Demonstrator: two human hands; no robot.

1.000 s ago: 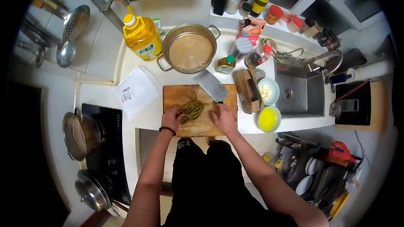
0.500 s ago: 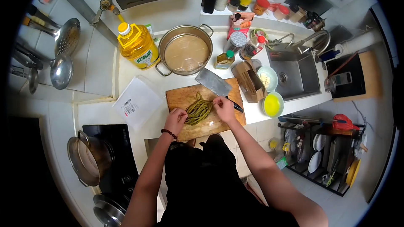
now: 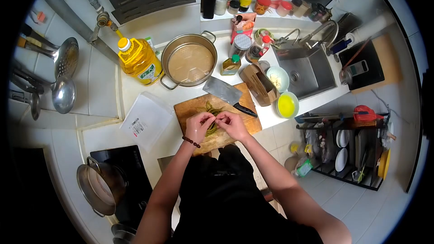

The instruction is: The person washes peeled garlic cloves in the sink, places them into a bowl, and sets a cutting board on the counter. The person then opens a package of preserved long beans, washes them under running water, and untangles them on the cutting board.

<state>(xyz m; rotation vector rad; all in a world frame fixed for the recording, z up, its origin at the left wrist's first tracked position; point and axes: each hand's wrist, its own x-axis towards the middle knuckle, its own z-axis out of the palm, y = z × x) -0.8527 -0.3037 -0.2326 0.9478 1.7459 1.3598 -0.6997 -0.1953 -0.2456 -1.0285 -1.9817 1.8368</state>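
On the wooden cutting board (image 3: 185, 112) lies a small pile of long olive-green strands, like pickled long beans (image 3: 211, 107). My left hand (image 3: 197, 125) and my right hand (image 3: 231, 125) meet over this pile and cover much of it. The thumb and fingertips of each hand are pinched together, almost touching those of the other. Whatever is between the fingertips is too small to make out. Beyond my right hand, a cleaver (image 3: 222, 91) rests across the board's far right part, its black handle pointing right. A beaded bracelet circles my left wrist.
Behind the board stand a large pot (image 3: 168, 73) and an oil bottle (image 3: 142, 63). A cardboard box (image 3: 257, 85) and a bowl with yellow contents (image 3: 286, 105) stand to the right, near the sink (image 3: 307, 79). Plastic packaging (image 3: 147, 119) lies left, above a hob with another pot (image 3: 101, 187).
My hands have come together over the middle of the strands; before, they were apart at the pile's two sides. The camera view has shifted slightly. The cleaver still lies on the board.
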